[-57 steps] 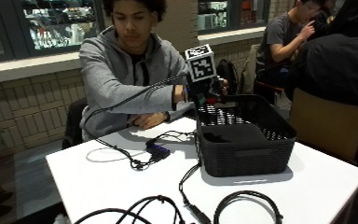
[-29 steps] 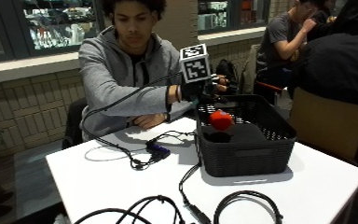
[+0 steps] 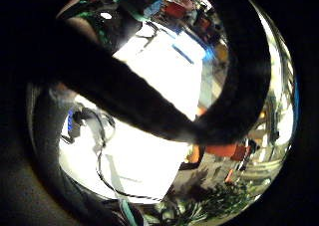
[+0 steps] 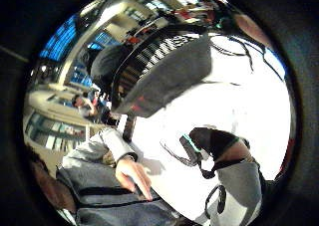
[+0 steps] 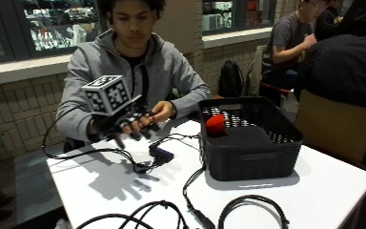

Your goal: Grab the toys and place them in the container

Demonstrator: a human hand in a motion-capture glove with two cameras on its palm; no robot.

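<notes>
The white desk [image 5: 138, 186] carries everything: a dark slotted container [image 5: 249, 143] stands toward its right edge, nearer the far side, and black cables [image 5: 170, 210] loop along the near edge and run across the middle. Inside the container, at its left far corner, a red toy [image 5: 215, 125] lies low against the wall, so at least one toy is in place. The person sits at the far edge; the gloved right hand [image 5: 129, 125] hangs above the far left part of the desk, well apart from the container, its fingers [image 5: 135, 133] spread and pointing down, loosely extended, with nothing held in them. The bare hand [image 5: 162, 110] rests at the far edge just behind the gloved one. A small dark blue piece [image 5: 162, 153] lies on the desk between the gloved hand and the container, among the cables; whether it is a toy or a connector I cannot tell. No other toy shows on the desk, so the task looks far along, possibly finished, with at most that small piece left to fetch. The thumb-side palm view shows the container [image 4: 164, 66] standing on the white desk, and the bare hand [image 4: 133, 173] at the desk's edge.
</notes>
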